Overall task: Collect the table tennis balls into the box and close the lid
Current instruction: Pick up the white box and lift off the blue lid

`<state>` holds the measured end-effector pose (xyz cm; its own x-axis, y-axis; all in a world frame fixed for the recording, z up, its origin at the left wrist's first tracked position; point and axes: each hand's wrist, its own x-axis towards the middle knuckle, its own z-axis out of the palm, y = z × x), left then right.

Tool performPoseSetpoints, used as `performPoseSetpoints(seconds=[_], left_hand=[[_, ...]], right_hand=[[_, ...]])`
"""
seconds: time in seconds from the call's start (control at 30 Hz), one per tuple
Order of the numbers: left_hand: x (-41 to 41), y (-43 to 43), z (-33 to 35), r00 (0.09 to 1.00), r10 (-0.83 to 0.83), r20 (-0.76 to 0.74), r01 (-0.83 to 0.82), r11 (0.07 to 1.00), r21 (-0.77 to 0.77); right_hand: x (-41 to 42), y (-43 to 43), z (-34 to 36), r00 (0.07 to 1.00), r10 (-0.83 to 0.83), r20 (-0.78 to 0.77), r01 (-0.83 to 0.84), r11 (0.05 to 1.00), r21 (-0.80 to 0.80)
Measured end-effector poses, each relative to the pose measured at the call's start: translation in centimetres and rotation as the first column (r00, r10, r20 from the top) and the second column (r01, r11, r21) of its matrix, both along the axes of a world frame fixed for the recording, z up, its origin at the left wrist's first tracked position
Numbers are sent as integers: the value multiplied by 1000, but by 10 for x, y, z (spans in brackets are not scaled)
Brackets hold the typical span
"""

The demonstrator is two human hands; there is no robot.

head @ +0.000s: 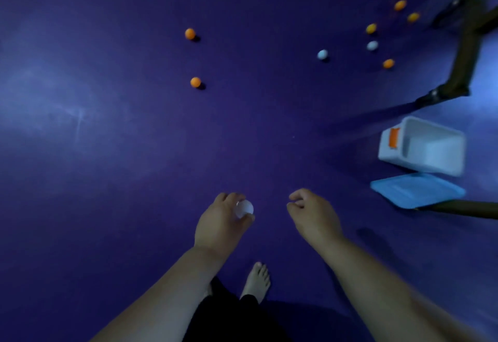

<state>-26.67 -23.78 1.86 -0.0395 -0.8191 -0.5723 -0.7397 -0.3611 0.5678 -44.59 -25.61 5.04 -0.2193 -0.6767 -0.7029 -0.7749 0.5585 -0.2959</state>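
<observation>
Left hand (223,223): fingers and thumb curled round white ball (244,208); we held it above purple floor (107,126). Right hand (314,215) just beside, fingers curled inward; view blurred there, so we could not tell whether it gripped anything. Bare foot (257,279) below hands. Ahead lay near orange ball (195,82) and far orange ball (190,33), apart. Farther right, ball cluster (372,45): five orange, two white. White box (442,153) stood open at right, orange latch (394,138) on side; blue lid (417,189) lay flat just beside it, near dark frame leg (469,45).
</observation>
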Motion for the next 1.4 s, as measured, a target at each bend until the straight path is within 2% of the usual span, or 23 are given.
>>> performPoseSetpoints(seconds=[0.17,0.3,0.4,0.6,0.87,1.03,1.13,1.27,1.4], left_hand=[[-41,-48,40,998,-55,-36,55,998,-14],[-61,-96,51,990,-135,-42,135,991,-3],[-80,-139,51,971,-236,-22,236,972,-16],[-139,-221,51,927,-372,-44,369,928,-59],[-258,-287,33,846,-522,-110,522,853,-31],[-364,-314,2,777,-593,-213,597,801,-49],[-426,-330,-29,693,-679,-241,692,721,-42],[-481,-348,-74,635,-734,-241,754,657,-16],[-505,-363,-119,615,-744,-260,757,650,-68]], right_hand=[[-57,-29,39,981,-191,-29,191,982,-7],[-99,-55,54,923,-382,-44,381,924,-23],[-126,-76,59,867,-495,-58,494,869,-30],[-175,-109,48,700,-713,-36,707,699,-108],[-253,-135,27,483,-875,14,856,469,-219],[-306,-153,-5,392,-920,-4,908,388,-158],[-334,-163,-31,321,-947,-11,939,320,-126],[-367,-185,-71,315,-947,-62,933,321,-159],[-385,-208,-125,319,-944,-82,923,330,-200]])
